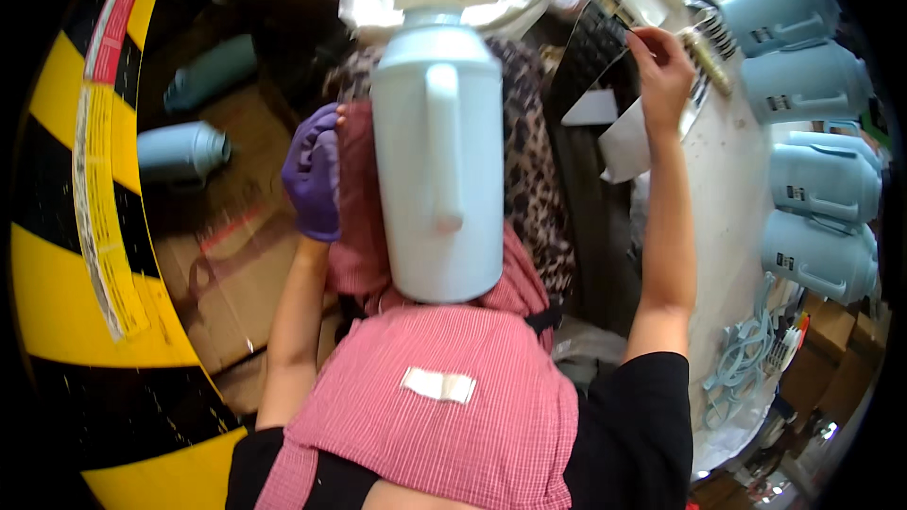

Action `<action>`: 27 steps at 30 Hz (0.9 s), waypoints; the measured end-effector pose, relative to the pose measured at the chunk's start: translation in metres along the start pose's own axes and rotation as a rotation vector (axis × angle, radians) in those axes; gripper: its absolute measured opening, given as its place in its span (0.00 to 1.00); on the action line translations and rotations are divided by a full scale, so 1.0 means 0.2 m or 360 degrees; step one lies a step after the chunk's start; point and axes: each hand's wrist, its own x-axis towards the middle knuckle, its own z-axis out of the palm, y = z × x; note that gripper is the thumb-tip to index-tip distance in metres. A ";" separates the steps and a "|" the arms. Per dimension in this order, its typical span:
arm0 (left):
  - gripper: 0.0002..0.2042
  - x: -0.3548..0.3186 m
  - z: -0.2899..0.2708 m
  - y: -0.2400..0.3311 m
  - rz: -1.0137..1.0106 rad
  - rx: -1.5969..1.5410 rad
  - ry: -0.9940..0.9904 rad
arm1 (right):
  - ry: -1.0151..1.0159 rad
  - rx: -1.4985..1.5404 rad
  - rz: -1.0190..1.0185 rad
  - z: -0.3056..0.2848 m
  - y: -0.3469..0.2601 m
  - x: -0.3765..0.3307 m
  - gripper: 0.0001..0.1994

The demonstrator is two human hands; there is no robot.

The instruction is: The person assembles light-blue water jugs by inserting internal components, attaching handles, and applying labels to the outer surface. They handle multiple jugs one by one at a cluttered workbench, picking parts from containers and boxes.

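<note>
Nearest to us, at the bottom centre of the frame, our red-checked cloth apron covers the lap, and on it lies the tall pale blue plastic jug with its moulded side handle, handle facing up, its mouth pointing away toward the upper centre.

Our left hand in a purple glove sits at the jug's left flank, centre left of the frame, fingers curled against the red cloth beside the body; it seems to steady the jug, though we cannot tell whether it truly grips it.

Our bare right hand is stretched to the upper right, fingertips pinched together on a small strip at the sheet of dark-printed labels lying on the white worktable.

To do this well, we judge that we should peel the label slowly by one corner, keep it flat and off our other fingers, and hold the jug from rolling on the lap with the gloved hand.

Farther off, at the right edge, stands a row of finished pale blue jugs. On the cardboard-covered floor at the left lies another pale blue jug.
</note>
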 end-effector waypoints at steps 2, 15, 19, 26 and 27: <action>0.09 -0.10 -0.01 0.10 0.0491 0.0487 -0.0339 | -0.0228 0.0209 0.0184 -0.05 -0.30 -0.30 0.09; 0.33 -0.65 0.02 0.11 0.0933 0.1003 -0.0974 | -0.1047 0.0897 0.1145 0.13 -0.65 -1.16 0.11; 0.27 -0.64 0.03 0.09 0.1016 0.0846 -0.0887 | -0.0981 0.0551 0.0995 0.17 -0.68 -1.20 0.10; 0.20 -0.61 0.04 0.14 0.0991 0.1193 -0.1014 | -0.1003 0.0377 0.1180 0.16 -0.48 -1.09 0.16; 0.21 -0.60 0.04 0.14 0.1035 0.1245 -0.1051 | -0.0947 0.0389 0.1097 0.16 -0.46 -1.10 0.15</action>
